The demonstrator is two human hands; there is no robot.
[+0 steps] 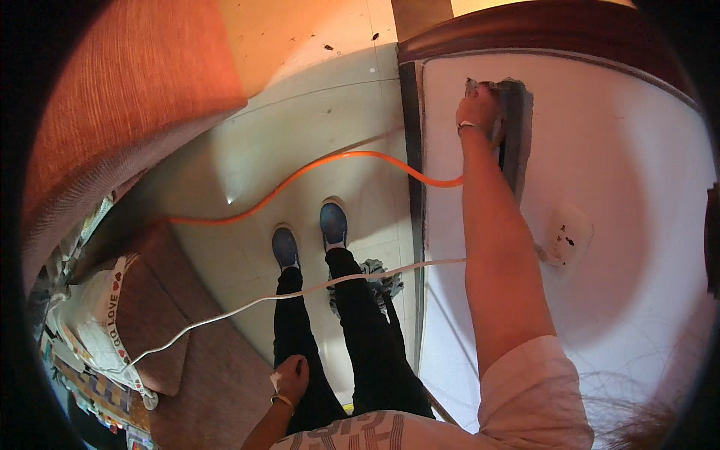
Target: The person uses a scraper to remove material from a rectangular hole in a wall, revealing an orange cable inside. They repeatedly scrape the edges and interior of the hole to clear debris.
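Observation:
My right hand [478, 111] reaches out to a rough-edged grey recess [517, 112] cut in the white wall. Its fingers are curled at the recess's far end, and what they grip is hidden. Below the forearm, an orange hose [360, 154] runs from the left and passes out of sight behind my arm near the recess. Close to my black trousers, my left hand [291, 379] is curled closed; a small dark spot shows at its fingers, too small to name.
A white socket [568, 236] sits on the wall; a white cable [262, 298] crosses before my legs toward it. A crumpled grey cloth [382, 283] lies on the tiled floor by my shoes [334, 221]. Orange fabric [142, 97] and a brown sofa [210, 375] with a printed bag [97, 322] stand left.

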